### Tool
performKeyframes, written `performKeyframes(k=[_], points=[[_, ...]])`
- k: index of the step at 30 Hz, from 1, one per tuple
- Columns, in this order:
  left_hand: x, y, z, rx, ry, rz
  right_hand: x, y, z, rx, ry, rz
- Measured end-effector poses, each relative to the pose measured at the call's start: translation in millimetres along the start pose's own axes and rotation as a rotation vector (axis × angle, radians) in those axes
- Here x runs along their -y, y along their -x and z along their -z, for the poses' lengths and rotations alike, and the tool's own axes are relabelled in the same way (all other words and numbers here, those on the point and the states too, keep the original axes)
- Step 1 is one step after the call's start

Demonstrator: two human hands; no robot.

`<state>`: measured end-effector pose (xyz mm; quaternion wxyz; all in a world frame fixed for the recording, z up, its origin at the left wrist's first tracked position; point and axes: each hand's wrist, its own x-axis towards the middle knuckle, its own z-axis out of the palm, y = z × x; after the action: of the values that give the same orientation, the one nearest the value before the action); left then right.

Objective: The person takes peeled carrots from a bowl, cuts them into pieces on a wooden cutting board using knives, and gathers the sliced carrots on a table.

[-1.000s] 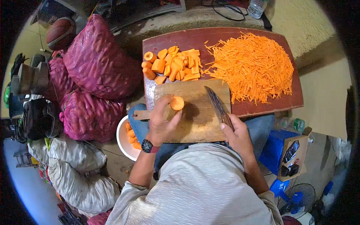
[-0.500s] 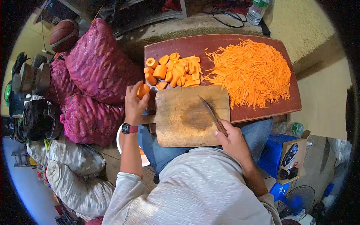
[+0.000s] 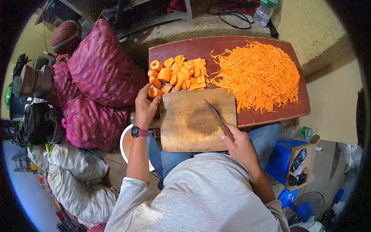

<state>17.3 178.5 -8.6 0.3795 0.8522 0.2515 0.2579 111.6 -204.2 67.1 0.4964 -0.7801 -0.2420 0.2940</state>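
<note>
My left hand has its thumb and fingers around a carrot chunk at the near left edge of a pile of carrot pieces. The chunk sits right beside the others. My right hand grips the dark handle of a knife, whose blade lies over the wooden cutting board, pointing away to the upper left. The board, with a damp dark patch in the middle, rests across my lap against the table's near edge. A large heap of carrot strips covers the table's right side.
The dark red table stands in front of me. Pink mesh sacks and a basketball are at the left, with white sacks nearer. A white basin sits by my left leg, a blue box at my right.
My left hand has moved slightly right and inward, bringing the carrot chunk from beyond the table's left side to the edge of the pile. The right hand and knife have hardly moved.
</note>
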Motion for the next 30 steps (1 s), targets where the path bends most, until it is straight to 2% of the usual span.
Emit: performKeyframes(k=[1, 3, 5, 8, 12, 24, 30], points=[[-6.6, 1.7, 0.0, -0.042, -0.153, -0.035, 0.6, 0.3, 0.4, -0.005, -0.014, -0.007], [-2.1, 3.8, -3.5, -0.036, -0.085, 0.044, 3.9, 0.3, 2.4, -0.002, -0.007, -0.012], [-0.2, 6.4, -5.4, -0.026, 0.118, 0.12, 2.7, -0.2, 2.5, 0.005, 0.0, -0.013], [13.8, 7.6, -7.7, -0.041, 0.187, 0.146, -4.9, -1.6, 0.2, -0.008, -0.021, 0.034], [-0.5, -1.0, 2.2, -0.068, 0.267, 0.227, 1.6, -2.4, 5.3, 0.035, 0.003, -0.001], [2.1, -21.3, 12.2, -0.224, 0.254, 0.16, 8.1, 3.0, 4.5, 0.15, 0.157, -0.03], [26.3, 10.8, 18.3, -0.344, 0.456, 0.221, 20.9, 1.9, 2.0, 0.194, 0.143, -0.082]])
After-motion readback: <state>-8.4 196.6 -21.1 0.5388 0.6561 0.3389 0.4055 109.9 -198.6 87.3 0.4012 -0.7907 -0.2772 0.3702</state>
